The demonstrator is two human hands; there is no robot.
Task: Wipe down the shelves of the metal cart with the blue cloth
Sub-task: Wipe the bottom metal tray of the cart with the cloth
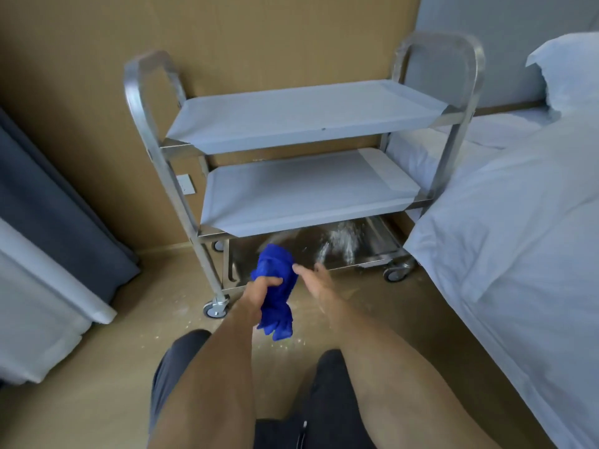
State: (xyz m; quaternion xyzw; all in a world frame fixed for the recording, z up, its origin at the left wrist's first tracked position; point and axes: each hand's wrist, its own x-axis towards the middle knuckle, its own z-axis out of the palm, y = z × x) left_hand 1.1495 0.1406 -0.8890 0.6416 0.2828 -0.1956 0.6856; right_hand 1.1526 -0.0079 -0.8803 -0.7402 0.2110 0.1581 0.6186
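A metal cart with three shelves stands against the brown wall. Its top shelf and middle shelf look pale and bare. The bottom shelf carries streaks of white powder. My left hand grips a bunched blue cloth in front of the bottom shelf, with the cloth hanging down below the fist. My right hand is beside the cloth, fingers apart, its fingertips touching or nearly touching the cloth's right edge.
A bed with white sheets lies close on the right, touching the cart's side. A dark curtain and a white unit stand left. White specks dot the floor by my knees. The cart's caster wheels rest on the floor.
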